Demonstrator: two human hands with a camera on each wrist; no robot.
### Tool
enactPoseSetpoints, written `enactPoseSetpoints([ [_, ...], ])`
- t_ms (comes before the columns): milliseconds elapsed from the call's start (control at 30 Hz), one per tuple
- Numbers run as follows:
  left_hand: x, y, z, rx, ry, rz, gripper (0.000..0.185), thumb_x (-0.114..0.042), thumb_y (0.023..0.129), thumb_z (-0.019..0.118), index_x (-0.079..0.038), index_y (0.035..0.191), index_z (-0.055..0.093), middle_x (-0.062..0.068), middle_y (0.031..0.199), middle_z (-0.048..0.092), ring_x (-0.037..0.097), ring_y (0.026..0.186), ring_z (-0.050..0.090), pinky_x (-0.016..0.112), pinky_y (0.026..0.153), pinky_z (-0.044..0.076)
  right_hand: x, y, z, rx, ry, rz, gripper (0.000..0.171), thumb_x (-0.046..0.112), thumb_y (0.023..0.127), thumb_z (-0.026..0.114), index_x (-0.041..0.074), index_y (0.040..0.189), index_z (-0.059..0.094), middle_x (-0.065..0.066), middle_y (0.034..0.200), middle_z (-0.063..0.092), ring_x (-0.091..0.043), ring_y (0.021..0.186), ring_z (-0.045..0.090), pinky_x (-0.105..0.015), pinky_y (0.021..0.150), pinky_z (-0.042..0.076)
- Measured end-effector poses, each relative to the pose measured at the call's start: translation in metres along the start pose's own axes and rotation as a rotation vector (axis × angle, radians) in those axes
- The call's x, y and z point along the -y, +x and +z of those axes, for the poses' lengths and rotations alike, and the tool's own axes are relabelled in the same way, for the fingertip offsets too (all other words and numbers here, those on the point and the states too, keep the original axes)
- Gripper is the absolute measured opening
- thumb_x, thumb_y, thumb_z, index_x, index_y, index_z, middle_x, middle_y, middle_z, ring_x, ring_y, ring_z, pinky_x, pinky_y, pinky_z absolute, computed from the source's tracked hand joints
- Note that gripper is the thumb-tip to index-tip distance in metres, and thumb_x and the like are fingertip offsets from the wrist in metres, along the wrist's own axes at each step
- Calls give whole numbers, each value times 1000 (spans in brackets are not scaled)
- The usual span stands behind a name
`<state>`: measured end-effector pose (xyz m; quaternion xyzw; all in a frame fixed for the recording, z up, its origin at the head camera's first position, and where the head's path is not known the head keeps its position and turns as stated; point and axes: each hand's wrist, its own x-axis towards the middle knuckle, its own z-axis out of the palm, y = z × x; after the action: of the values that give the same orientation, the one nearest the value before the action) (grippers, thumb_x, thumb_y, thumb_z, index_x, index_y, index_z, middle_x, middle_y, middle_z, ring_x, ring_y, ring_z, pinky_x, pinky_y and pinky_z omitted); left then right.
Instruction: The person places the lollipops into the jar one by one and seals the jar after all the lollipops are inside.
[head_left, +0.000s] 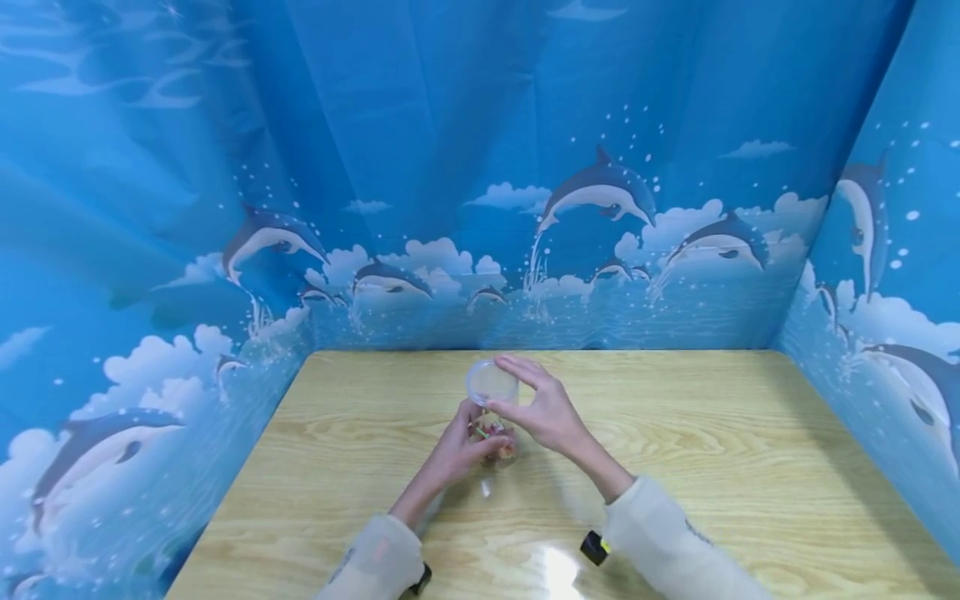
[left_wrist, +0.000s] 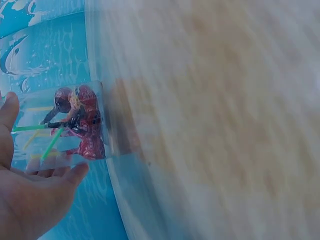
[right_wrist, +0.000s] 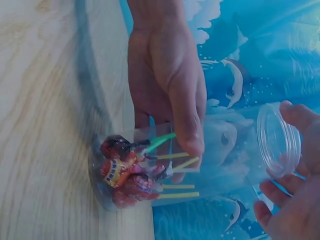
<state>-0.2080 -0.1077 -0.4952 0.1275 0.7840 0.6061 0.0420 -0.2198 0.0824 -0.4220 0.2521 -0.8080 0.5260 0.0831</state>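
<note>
A clear plastic jar (right_wrist: 225, 142) with a threaded mouth is between both hands above the wooden table. Several wrapped lollipops (right_wrist: 131, 175), with green and yellow sticks, lie heads down at its base. My left hand (head_left: 459, 446) grips the jar's side, thumb across the front in the right wrist view. Around the jar's rim (head_left: 470, 382) my right hand (head_left: 546, 410) holds with thumb and fingers. In the left wrist view the lollipops (left_wrist: 87, 122) show through the wall near the tabletop. I cannot tell whether a clear lid covers the mouth.
The wood-grain table (head_left: 720, 450) reaches to a blue dolphin-print curtain (head_left: 450, 208) at the back and sides. A small black object (head_left: 595, 547) sits beside the right sleeve (head_left: 667, 533). Light glares on the table's near part.
</note>
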Motion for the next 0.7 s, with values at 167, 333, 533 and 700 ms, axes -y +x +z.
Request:
enactPoseSetpoints([
  [167, -2, -1, 7, -58, -12, 34, 72, -9, 90, 80, 6, 146, 38, 26, 117, 63, 19, 78, 62, 22, 61, 55, 1, -1, 6, -77, -26, -34, 67, 21, 83, 88, 3, 142, 60, -13, 149, 56, -34, 140, 48, -62, 115, 37],
  [333, -3, -4, 12, -114, -1, 53, 73, -8, 88, 81, 7, 146, 39, 24, 111, 64, 20, 74, 60, 21, 57, 53, 1, -3, 14, -147, -38, -53, 67, 20, 80, 90, 2, 139, 62, -13, 147, 58, -34, 136, 50, -59, 113, 40],
  [533, -6, -5, 17, -151, 39, 61, 73, -12, 88, 83, 6, 145, 41, 21, 103, 65, 18, 72, 60, 21, 57, 54, 1, -4, 19, -197, -55, -93, 64, 17, 79, 91, 1, 135, 65, -14, 143, 61, -35, 133, 53, -59, 111, 43],
  [700, -7, -6, 21, -146, 91, 62, 85, -16, 87, 84, 2, 154, 35, 21, 116, 59, 15, 73, 60, 23, 59, 56, 1, -7, 20, -210, -29, -31, 66, 17, 79, 91, 4, 138, 64, -13, 145, 59, -35, 137, 51, -61, 111, 42],
])
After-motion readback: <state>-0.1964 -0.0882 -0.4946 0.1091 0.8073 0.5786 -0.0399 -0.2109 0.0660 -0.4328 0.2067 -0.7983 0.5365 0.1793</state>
